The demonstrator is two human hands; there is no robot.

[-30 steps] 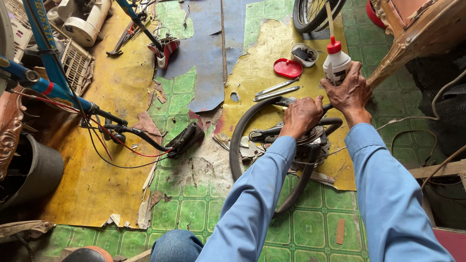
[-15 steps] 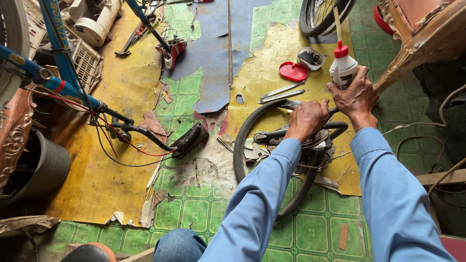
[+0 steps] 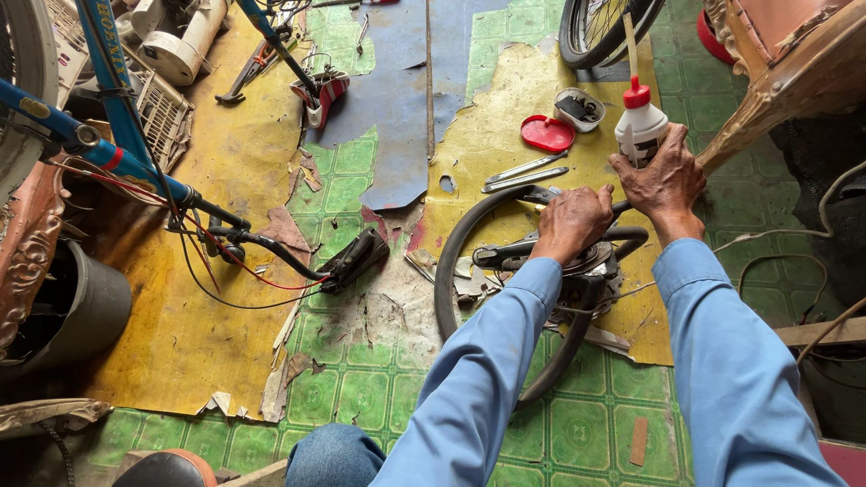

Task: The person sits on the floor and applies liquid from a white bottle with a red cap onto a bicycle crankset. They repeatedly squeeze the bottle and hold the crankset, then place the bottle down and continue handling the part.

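A black bicycle tyre (image 3: 451, 271) is laid flat on the floor (image 3: 361, 379) at centre right of the frame, with a folded black inner tube (image 3: 622, 236) and a round metal part (image 3: 595, 266) resting inside its loop. The left hand (image 3: 571, 223) is pressed down on the tube, fingers curled over it, directly above the metal part. The right hand (image 3: 666, 183) is closed around the base of a white squeeze bottle (image 3: 642, 122) with a red nozzle, standing just beyond the tyre's upper right edge.

The tube is judged soft, light and floppy, likely to spring open if released, so it is best pinned flat as now. The bottle is judged light and squeezable, best gripped round its body. A red lid (image 3: 547, 133), a small tin (image 3: 579, 108) and two metal levers (image 3: 525, 173) lie near, above the tyre.
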